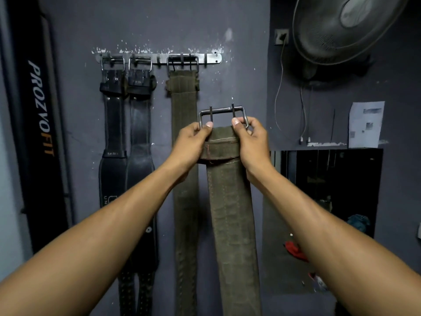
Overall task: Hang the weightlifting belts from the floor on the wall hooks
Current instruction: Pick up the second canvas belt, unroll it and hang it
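I hold an olive canvas weightlifting belt (pixel 232 213) upright in front of the wall. Its steel double-prong buckle (pixel 223 115) points up, well below the metal hook rail (pixel 209 58). My left hand (pixel 191 144) grips the belt's top left side, thumb at the buckle. My right hand (pixel 250 142) grips the top right side the same way. On the rail hang two black leather belts (pixel 114 137) (pixel 140 142) and another olive canvas belt (pixel 184 137), each by its buckle. One hook at the rail's right end (pixel 206 58) is bare.
A black PROZVOFIT banner (pixel 38 110) stands at the left. A wall fan (pixel 341 26) with a dangling cable is mounted at upper right. Below it are a paper notice (pixel 365 124), a dark mirror (pixel 330 185) and a red cloth (pixel 296 250).
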Demonstrator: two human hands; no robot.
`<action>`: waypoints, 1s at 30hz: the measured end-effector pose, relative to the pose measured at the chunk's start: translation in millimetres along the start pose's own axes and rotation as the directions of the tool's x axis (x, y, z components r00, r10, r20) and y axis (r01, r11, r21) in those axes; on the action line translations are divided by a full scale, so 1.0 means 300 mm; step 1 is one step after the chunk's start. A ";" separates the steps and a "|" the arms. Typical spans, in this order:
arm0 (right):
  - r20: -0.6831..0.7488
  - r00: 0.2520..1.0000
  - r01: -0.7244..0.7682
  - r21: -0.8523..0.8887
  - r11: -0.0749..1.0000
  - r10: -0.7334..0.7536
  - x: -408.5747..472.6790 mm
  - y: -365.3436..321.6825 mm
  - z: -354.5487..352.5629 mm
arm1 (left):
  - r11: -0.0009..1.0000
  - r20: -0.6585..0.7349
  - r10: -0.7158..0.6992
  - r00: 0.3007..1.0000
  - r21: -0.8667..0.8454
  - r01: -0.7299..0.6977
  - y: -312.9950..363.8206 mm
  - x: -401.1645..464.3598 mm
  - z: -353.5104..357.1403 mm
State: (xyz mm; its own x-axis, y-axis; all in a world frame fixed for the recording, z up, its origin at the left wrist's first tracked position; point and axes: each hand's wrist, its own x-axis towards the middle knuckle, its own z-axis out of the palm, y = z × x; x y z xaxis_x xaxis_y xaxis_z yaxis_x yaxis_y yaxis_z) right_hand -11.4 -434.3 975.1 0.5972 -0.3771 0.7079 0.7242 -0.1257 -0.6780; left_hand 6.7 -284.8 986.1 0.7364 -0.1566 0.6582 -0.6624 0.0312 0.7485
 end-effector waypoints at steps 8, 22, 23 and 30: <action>0.032 0.999 0.022 0.012 1.000 -0.023 0.292 0.052 0.022 | 0.999 -0.150 0.031 0.988 0.027 -0.028 -0.050 0.257 0.081; 0.010 0.974 0.226 -0.189 0.956 -0.228 0.842 0.067 0.189 | 0.988 -0.240 0.136 0.961 0.110 -0.113 -0.007 0.862 0.029; -0.005 0.971 0.235 -0.196 0.952 -0.241 0.881 0.064 0.206 | 0.984 -0.244 0.154 0.957 0.122 -0.127 0.004 0.901 0.025; -0.045 0.947 0.296 -0.267 0.917 -0.319 1.062 0.059 0.317 | 0.962 -0.301 0.180 0.937 0.251 -0.105 0.030 1.100 -0.022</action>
State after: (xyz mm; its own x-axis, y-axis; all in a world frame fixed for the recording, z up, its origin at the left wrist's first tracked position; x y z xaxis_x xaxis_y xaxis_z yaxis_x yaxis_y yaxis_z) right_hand 224.6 -469.4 1207.3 0.3191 -0.3583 0.8774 0.7491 -0.4718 -0.4651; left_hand 244.6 -329.8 1210.5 0.6117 0.1560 0.7755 -0.7491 -0.2009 0.6313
